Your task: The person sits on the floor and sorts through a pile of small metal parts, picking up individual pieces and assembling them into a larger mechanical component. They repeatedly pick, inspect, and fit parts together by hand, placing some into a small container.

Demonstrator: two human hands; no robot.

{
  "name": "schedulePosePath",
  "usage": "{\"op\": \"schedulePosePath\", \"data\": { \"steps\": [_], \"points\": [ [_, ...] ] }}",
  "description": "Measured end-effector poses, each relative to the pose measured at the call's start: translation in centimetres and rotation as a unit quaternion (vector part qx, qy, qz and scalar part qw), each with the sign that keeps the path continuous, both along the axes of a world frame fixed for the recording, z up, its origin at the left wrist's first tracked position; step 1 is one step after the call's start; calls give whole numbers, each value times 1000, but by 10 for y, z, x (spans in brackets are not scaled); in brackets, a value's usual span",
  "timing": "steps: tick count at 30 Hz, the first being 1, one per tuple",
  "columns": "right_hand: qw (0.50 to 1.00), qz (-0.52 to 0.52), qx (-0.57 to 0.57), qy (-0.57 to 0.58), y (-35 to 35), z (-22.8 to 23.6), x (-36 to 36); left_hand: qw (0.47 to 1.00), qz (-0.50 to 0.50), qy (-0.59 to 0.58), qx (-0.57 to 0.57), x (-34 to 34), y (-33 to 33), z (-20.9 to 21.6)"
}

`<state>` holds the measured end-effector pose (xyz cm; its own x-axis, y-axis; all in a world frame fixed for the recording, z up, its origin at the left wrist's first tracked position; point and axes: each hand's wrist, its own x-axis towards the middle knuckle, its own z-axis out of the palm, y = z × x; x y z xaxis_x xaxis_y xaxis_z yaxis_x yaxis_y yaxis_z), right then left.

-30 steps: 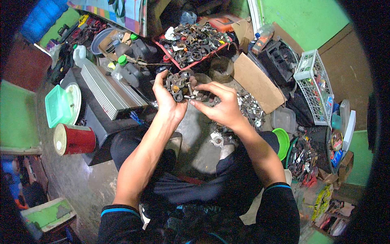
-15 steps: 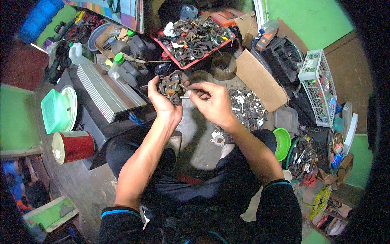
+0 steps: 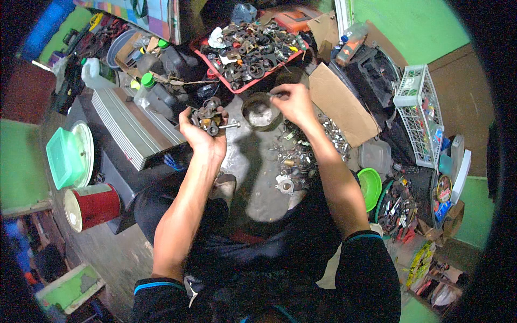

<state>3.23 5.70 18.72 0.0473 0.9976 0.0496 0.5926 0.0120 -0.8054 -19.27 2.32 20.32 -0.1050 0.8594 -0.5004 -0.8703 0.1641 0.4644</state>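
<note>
My left hand (image 3: 200, 139) is palm up, cupped round a handful of dark, greasy metal parts (image 3: 209, 116). A shiny bolt (image 3: 230, 125) sticks out of this handful to the right. My right hand (image 3: 295, 103) is at the right rim of a round metal tin (image 3: 260, 125), with its thumb and fingertips pinched together. What the pinch holds, if anything, is too small to make out. The tin stands on the floor, its pale bottom showing. Small metal fasteners (image 3: 301, 148) lie spread under my right forearm, with a flat cast-metal piece (image 3: 284, 184) at their near edge.
Beyond the tin, a red tray (image 3: 237, 89) is heaped with mixed parts. A cardboard sheet (image 3: 344, 105) leans at the right, near a white plastic basket (image 3: 420, 116) and a green bowl (image 3: 370, 188). Ribbed grey panels (image 3: 126, 129) and a red can (image 3: 92, 207) are at the left.
My right hand has left the handful and moved right and away to the tin's rim. My left hand has shifted left and slightly nearer, still holding the parts; the bolt now shows clearly.
</note>
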Motion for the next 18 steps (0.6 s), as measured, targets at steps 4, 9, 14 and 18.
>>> {"op": "schedulePosePath", "data": {
  "steps": [4,9,14,18],
  "points": [
    [992,31,-17,-121,11,-34,-3,1000,7,-18,-12,7,-5,18],
    [998,-3,-20,-56,14,-48,-13,999,-26,-26,8,0,-7,10],
    [990,-22,-16,-137,9,-99,6,999,-23,-43,16,-4,-9,10],
    [963,9,-142,-229,-8,-124,-8,999,8,-48,8,-8,-8,21]
  ]
}}
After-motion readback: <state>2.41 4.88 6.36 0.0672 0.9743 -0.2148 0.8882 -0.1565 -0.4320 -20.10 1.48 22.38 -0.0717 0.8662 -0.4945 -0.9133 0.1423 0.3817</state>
